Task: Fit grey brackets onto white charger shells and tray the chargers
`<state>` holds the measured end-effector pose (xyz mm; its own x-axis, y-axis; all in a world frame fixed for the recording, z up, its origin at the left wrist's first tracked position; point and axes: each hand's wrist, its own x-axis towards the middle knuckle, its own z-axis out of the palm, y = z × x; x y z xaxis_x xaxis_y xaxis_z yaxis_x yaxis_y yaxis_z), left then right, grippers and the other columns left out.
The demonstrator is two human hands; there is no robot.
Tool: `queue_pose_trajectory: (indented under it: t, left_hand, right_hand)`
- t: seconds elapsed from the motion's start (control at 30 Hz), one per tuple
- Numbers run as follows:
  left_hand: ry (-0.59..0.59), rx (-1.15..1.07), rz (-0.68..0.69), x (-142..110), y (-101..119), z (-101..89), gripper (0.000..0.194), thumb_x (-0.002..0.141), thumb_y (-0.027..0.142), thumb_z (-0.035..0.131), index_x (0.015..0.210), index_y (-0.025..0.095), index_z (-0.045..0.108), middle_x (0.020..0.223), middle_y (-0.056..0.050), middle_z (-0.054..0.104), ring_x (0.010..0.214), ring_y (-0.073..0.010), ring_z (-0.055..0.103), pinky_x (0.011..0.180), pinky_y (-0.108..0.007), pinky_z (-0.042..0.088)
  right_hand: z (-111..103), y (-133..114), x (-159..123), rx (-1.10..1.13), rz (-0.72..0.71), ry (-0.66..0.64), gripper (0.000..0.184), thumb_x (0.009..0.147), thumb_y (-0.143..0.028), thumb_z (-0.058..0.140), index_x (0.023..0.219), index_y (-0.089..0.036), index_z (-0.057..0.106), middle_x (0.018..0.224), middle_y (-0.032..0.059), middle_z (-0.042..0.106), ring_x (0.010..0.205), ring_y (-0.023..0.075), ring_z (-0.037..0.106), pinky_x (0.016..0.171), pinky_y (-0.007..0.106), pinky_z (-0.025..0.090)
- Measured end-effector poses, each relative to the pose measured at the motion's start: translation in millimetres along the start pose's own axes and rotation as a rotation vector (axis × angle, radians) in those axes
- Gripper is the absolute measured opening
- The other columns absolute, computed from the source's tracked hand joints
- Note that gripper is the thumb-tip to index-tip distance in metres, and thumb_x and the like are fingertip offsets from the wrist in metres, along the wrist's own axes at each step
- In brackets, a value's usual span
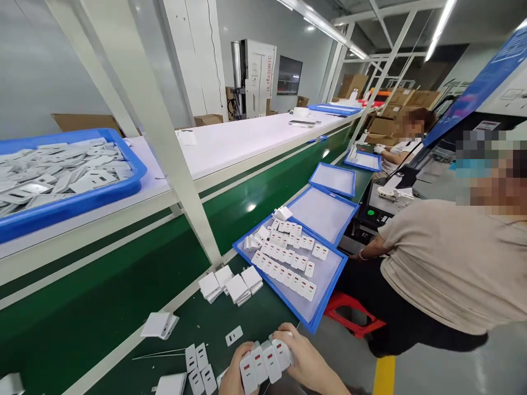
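Observation:
A row of several white charger blocks [264, 362], their port faces with red and dark slots turned up toward me, is squeezed between my two hands. My left hand [234, 373] closes on the left end of the row, and my right hand [307, 356] wraps the right end. Just left of them on the green bench lie loose port plates [200, 362] and one single plate [234, 336]. Stacked white charger housings [236, 288] stand beyond my hands. A blue-rimmed tray [325, 307] farther off holds rows of charger blocks [284, 271].
A blue bin [138, 174] heaped with white plates sits on the upper shelf at left. A slanted white post [181, 159] rises from the bench edge. More blue trays [348, 233] line the bench. A co-worker [448, 258] stands at right beside a red stool [358, 318]; another person works farther back.

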<state>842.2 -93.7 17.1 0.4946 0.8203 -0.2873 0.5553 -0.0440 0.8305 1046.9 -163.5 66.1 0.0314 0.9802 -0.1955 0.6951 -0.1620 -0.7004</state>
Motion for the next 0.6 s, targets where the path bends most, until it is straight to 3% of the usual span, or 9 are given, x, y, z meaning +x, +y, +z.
queue_pose_trajectory:
  t: [0.13,0.3,0.47,0.6]
  left_hand:
    - [0.026,-0.015,0.05,26,2,-4.3,0.044,0.069,0.023,0.053,0.112,0.019,0.054,0.132,-0.014,0.049,0.111,-0.0268,0.059,0.079,-0.031,0.051]
    - [0.11,-0.063,0.06,62,8,8.7,0.045,0.07,0.015,0.054,0.114,0.02,0.05,0.125,-0.009,0.053,0.108,-0.0236,0.06,0.083,-0.032,0.05]
    - [0.242,-0.051,-0.048,68,9,20.5,0.05,0.073,0.004,0.048,0.121,0.019,0.043,0.127,-0.009,0.055,0.108,-0.0228,0.06,0.083,-0.032,0.05]
    - [0.357,-0.007,-0.116,67,11,22.3,0.052,0.077,0.001,0.043,0.125,0.019,0.038,0.139,-0.012,0.04,0.114,-0.0243,0.057,0.083,-0.034,0.051]
  right_hand:
    - [0,6,24,-0.06,0.034,0.007,0.059,0.071,-0.003,0.048,0.125,-0.027,0.05,0.127,0.0091,0.044,0.1,0.0206,0.06,0.082,0.029,0.047]
    - [-19,21,58,-0.209,0.025,-0.044,0.063,0.074,0.0,0.046,0.131,-0.026,0.046,0.133,0.0126,0.04,0.1,0.0235,0.06,0.085,0.036,0.049]
    - [-29,26,85,-0.34,-0.074,-0.12,0.062,0.076,-0.003,0.05,0.133,-0.029,0.045,0.131,0.0116,0.043,0.088,0.0214,0.063,0.074,0.034,0.052]
    - [-25,30,104,-0.424,-0.173,-0.155,0.066,0.077,-0.005,0.055,0.136,-0.031,0.043,0.131,0.0101,0.046,0.087,0.0207,0.064,0.071,0.03,0.052]
